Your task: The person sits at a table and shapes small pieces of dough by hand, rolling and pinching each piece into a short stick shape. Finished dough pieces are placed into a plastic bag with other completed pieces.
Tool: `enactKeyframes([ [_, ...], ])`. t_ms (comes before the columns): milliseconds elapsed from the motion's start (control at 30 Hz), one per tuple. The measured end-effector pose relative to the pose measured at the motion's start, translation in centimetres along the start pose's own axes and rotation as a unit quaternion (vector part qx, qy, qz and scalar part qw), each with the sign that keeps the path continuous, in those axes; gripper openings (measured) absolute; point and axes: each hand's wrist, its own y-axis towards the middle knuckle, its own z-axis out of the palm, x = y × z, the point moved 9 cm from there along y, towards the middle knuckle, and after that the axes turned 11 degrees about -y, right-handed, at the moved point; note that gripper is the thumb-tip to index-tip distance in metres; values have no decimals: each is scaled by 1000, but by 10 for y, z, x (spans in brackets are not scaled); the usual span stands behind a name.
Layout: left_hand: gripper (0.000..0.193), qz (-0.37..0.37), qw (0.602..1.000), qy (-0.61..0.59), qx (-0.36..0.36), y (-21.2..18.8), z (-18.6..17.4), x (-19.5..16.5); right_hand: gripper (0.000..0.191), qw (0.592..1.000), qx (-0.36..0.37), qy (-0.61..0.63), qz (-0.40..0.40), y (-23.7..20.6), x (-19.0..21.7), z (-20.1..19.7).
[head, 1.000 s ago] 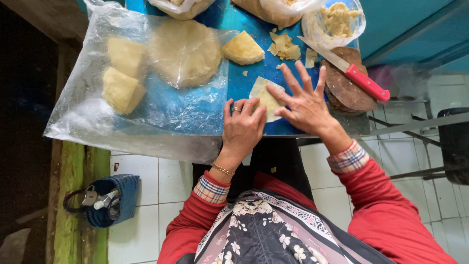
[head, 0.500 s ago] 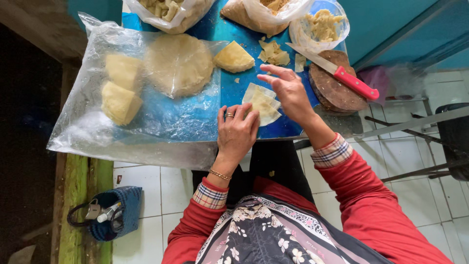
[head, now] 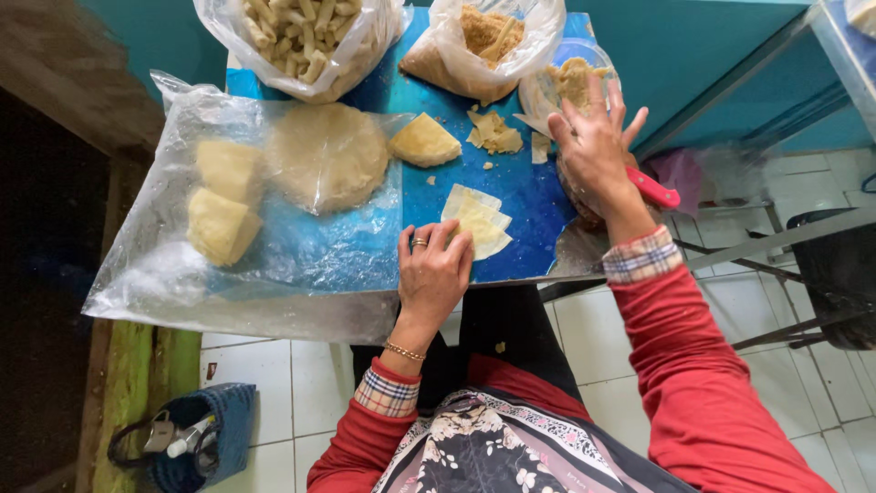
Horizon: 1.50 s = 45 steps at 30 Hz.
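1. Left hand (head: 433, 274) lies flat on the table (head: 529, 196), fingertips pinning the folded dough sheet (head: 476, 222), grip slack.
2. Right hand (head: 595, 151) hovers with grip wide, fingers spread, above the red-handled knife (head: 652, 189), holding nothing.

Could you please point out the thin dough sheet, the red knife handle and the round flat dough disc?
thin dough sheet (head: 481, 222), head view, its middle.
red knife handle (head: 659, 191), head view, mid-handle.
round flat dough disc (head: 328, 155), head view, its centre.

The glossy blue board (head: 525, 187) is showing under crinkled clear plastic sheet (head: 301, 256) (matt, floury dough (head: 327, 155)).
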Motion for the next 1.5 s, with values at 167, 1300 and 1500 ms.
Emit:
enactKeyframes([
  [167, 12, -4, 1000, -7, 5, -1, 0, -1, 44, 999, 11, -19, 23, -33, -1, -20],
  [1300, 22, -13, 1000, 4, -10, 8, -3, 0, 15, 951, 21, 258, 172, 175, -30, 55],
  [1500, 22, -11, 1000, -1, -7, 7, -2, 0, 15, 991, -52, 65, 101, 186, 0, 57],
])
